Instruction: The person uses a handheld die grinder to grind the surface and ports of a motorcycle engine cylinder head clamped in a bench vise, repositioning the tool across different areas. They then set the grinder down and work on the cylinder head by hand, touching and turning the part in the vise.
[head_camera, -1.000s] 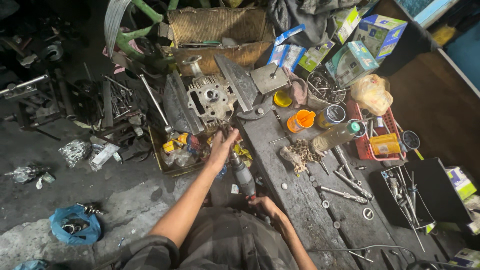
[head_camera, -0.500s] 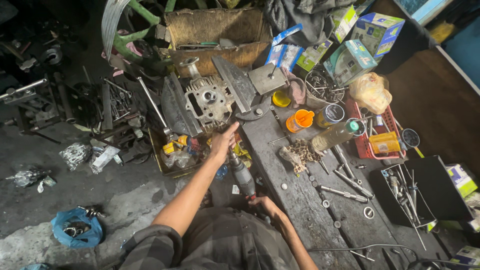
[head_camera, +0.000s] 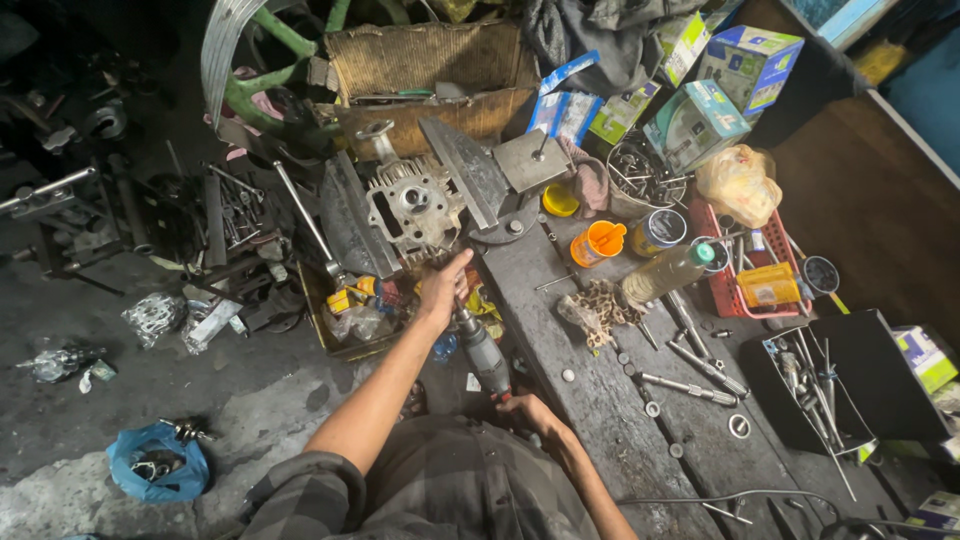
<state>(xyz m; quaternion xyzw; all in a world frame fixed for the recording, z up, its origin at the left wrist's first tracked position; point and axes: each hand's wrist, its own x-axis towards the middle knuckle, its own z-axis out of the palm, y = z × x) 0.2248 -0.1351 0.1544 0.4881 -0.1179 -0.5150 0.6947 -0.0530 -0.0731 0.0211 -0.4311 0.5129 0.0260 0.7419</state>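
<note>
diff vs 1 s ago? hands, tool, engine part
Little changed. The left hand stays at the front end of the grey power tool, just below the finned metal engine part. The right hand still grips the tool's rear end. Only the camera view shifted slightly; the bench items did not move.

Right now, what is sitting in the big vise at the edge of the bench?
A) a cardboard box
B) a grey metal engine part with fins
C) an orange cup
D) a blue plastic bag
B: the grey finned engine part sits between the plates of the vise, just above the person's left hand; the orange cup stands on the bench.
</note>
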